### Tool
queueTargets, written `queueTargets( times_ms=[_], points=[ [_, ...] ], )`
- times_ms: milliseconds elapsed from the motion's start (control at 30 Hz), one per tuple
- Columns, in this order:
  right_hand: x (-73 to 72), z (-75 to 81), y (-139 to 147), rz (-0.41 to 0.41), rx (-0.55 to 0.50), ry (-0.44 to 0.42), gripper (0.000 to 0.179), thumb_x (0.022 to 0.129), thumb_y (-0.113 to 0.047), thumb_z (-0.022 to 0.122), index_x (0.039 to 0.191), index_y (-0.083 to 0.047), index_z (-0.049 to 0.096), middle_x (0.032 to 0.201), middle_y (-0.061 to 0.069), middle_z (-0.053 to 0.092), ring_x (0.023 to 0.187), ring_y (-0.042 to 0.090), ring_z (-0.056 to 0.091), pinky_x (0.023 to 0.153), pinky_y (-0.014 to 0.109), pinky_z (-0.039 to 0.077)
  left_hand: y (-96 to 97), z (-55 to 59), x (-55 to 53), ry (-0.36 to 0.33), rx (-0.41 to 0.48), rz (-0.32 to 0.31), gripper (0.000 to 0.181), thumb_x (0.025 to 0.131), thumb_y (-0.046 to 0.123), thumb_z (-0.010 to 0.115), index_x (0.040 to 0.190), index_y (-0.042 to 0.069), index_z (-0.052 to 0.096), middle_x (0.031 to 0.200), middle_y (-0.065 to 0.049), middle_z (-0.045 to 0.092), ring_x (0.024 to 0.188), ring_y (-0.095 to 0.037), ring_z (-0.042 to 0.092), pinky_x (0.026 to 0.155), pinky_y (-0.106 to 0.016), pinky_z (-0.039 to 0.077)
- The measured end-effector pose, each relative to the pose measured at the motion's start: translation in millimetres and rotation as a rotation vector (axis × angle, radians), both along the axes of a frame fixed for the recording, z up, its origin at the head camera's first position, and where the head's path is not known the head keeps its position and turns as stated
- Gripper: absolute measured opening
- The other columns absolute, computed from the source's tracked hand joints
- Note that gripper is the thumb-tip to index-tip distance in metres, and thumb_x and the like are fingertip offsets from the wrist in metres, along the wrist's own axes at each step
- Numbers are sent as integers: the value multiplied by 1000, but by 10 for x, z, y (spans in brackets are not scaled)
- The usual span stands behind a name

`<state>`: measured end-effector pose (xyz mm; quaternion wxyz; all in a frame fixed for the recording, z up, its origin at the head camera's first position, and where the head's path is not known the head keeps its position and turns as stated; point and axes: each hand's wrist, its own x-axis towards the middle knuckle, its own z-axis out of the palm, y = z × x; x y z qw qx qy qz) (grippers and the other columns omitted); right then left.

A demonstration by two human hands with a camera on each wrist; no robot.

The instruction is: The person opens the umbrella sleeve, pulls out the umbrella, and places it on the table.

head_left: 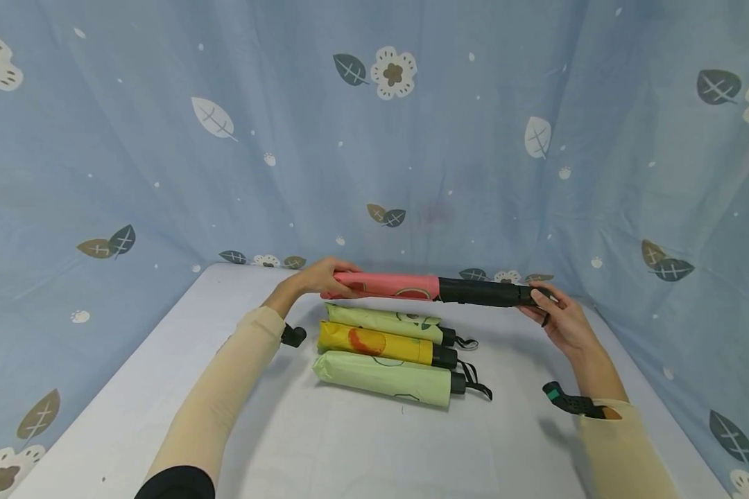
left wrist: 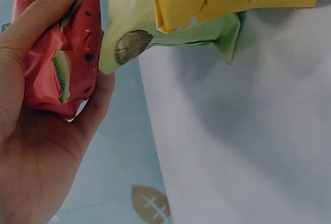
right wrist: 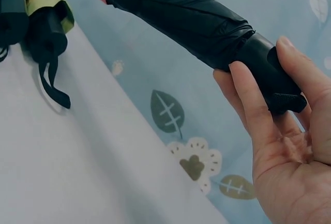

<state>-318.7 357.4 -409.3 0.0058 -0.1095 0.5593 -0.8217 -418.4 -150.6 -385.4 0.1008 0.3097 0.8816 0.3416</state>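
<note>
A folded black umbrella [head_left: 479,292] is held level above the far part of the table, its left part inside a red watermelon-print sleeve [head_left: 399,285]. My left hand [head_left: 323,277] grips the sleeve's end, thumb along one side and fingers round the other, as the left wrist view shows. At the other end my right hand [head_left: 564,322] holds the black handle [right wrist: 264,69] between thumb and fingers. Below lie three sleeved umbrellas side by side: a light green one [head_left: 381,319], a yellow one [head_left: 377,341] with an orange fruit print, and a larger light green one [head_left: 383,378] nearest me.
The white table [head_left: 349,450] bears the three umbrellas, black handles and wrist straps [head_left: 479,388] pointing right. A blue curtain [head_left: 449,138] with leaf and flower prints hangs behind and along both sides of the table.
</note>
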Motion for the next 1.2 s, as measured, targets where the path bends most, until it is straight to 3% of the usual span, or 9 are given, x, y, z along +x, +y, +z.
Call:
queueTargets(
  times_ms=[167,500,733,967,1200],
  points=[
    [39,-22,85,-2,7,8,30,100,0,50,126,-9,61,117,3,61,96,19,73,87,29,55,5,-4,8,-13,7,-2,56,81,28,81,133,18,62,119,-8,68,92,-19,61,78,-32,52],
    [95,-58,235,19,-53,-29,33,100,2,47,124,-12,65,118,1,61,96,20,73,87,29,55,-11,-75,-14,-35,4,0,53,82,30,80,131,19,63,115,-5,69,91,-18,61,76,-30,52],
    [104,-76,331,0,-38,-34,34,100,3,47,123,-13,66,118,0,60,96,20,74,86,29,55,-22,-62,-25,-53,1,10,53,83,29,80,131,18,63,117,-6,68,93,-19,61,78,-31,53],
    [123,-118,427,3,-11,-30,34,101,2,46,123,-15,65,115,0,63,94,19,74,86,28,55,-33,-38,6,-36,-21,28,56,82,29,80,133,16,62,116,-8,68,92,-19,61,77,-32,52],
    [159,-183,481,11,12,-10,34,101,3,45,129,-9,61,117,1,59,96,19,73,86,28,55,-50,-110,-6,-16,-11,6,55,82,28,80,132,15,62,113,-10,68,88,-21,60,74,-32,51]
  ],
)
